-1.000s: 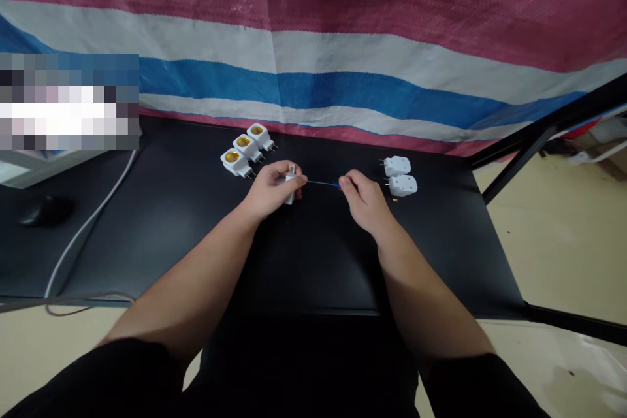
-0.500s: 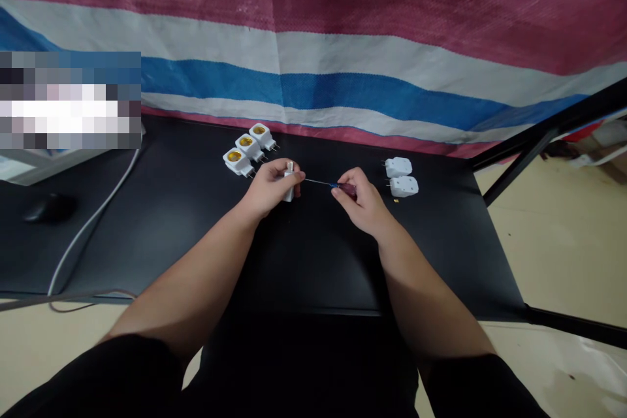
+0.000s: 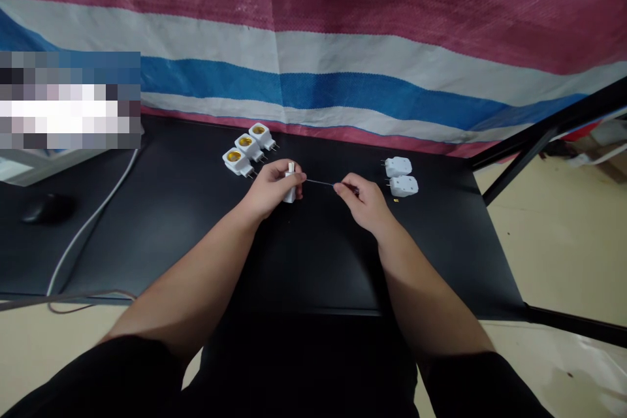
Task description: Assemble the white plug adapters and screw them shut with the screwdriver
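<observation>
My left hand [image 3: 274, 184] is closed around a white plug-in lamp socket [image 3: 290, 192], whose prongs stick up between thumb and fingers. My right hand [image 3: 361, 199] grips a screwdriver, its handle mostly hidden by the fingers. The screwdriver's thin metal shaft [image 3: 321, 182] runs left to the socket at my left thumb; its tip is hidden. Beyond my left hand stand three white plug-in lamp sockets [image 3: 245, 144] with gold-coloured insides. To the right of my right hand lie two white plug pieces [image 3: 403, 185] with prongs pointing left, and a small brass-coloured bit [image 3: 396, 200].
On the black table [image 3: 304, 261], a black mouse [image 3: 44, 208] and a pale cable [image 3: 93, 222] lie at the left, near a white box-like object [image 3: 29, 166]. A striped tarp [image 3: 313, 46] hangs behind. A black metal frame [image 3: 529, 150] borders the right side.
My right fingers have rolled around the screwdriver handle, covering more of it. My left hand and the socket have hardly moved.
</observation>
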Action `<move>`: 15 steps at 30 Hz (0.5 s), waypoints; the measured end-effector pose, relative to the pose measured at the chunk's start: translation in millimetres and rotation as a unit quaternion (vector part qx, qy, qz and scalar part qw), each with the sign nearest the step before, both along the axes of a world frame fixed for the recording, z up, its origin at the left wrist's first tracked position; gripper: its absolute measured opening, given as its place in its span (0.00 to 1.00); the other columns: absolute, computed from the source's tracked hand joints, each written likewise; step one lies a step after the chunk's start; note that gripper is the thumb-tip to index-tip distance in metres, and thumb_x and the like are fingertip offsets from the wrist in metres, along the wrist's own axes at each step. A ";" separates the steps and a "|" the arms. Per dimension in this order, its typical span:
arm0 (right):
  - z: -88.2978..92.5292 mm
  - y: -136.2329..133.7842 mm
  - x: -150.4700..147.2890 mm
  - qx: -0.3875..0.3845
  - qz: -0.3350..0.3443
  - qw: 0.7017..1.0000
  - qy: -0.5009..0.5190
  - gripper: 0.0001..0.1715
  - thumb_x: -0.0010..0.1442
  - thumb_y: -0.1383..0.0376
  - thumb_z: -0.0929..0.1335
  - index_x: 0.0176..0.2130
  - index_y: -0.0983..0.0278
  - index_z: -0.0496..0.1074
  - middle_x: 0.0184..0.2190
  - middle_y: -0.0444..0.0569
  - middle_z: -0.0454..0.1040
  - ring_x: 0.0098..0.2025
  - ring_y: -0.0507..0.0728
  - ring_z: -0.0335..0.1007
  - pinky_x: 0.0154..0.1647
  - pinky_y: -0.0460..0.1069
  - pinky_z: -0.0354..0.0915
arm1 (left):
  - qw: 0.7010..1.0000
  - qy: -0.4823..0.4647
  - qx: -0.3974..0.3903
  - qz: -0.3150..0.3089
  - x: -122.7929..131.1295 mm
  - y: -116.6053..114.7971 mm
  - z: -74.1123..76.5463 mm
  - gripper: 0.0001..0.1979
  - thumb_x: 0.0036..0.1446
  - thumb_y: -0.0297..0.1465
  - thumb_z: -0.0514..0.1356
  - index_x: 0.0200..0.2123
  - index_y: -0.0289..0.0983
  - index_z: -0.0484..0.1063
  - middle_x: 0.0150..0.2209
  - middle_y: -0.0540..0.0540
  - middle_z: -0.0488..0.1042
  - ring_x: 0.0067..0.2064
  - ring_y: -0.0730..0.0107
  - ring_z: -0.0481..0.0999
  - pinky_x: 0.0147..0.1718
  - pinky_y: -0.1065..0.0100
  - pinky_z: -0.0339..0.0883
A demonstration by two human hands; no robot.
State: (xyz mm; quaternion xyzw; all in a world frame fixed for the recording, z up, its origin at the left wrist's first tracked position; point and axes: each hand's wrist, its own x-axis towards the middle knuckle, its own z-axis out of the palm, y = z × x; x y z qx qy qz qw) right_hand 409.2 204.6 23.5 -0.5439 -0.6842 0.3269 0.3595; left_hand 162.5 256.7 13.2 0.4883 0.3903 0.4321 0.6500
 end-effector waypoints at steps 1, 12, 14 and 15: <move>1.0 -0.2 -0.1 -0.004 -0.001 1.000 -0.003 0.36 0.74 0.33 0.66 0.30 0.58 0.71 0.24 0.43 0.68 0.28 0.56 0.65 0.34 0.53 0.62 | 1.000 -0.003 -0.002 -0.003 0.1 -0.2 0.5 0.12 0.55 0.36 0.75 0.32 0.39 0.76 0.24 0.51 0.76 0.25 0.72 0.79 0.26 0.72 0.75; 0.7 -2.9 -0.8 0.035 -0.015 0.999 0.016 0.21 0.70 0.44 0.74 0.42 0.57 0.72 0.30 0.43 0.74 0.31 0.56 0.67 0.35 0.53 0.64 | 0.998 -0.029 -0.049 -0.013 2.6 -1.1 3.6 0.14 0.52 0.36 0.77 0.32 0.38 0.76 0.24 0.50 0.76 0.25 0.71 0.78 0.27 0.69 0.78; 2.9 -2.5 -1.6 0.025 -0.023 0.999 0.003 0.26 0.71 0.40 0.72 0.35 0.58 0.73 0.26 0.42 0.70 0.29 0.56 0.65 0.34 0.53 0.62 | 0.999 -0.017 -0.034 -0.015 2.2 -1.2 3.0 0.14 0.53 0.36 0.77 0.32 0.38 0.76 0.24 0.50 0.77 0.25 0.71 0.78 0.26 0.71 0.76; 4.0 -2.4 -2.0 0.019 -0.026 0.999 -0.005 0.30 0.73 0.38 0.70 0.32 0.58 0.72 0.24 0.42 0.68 0.28 0.56 0.64 0.34 0.53 0.62 | 0.999 -0.008 -0.027 -0.019 2.0 -1.3 3.1 0.14 0.53 0.36 0.77 0.32 0.38 0.76 0.24 0.50 0.77 0.24 0.71 0.79 0.26 0.71 0.75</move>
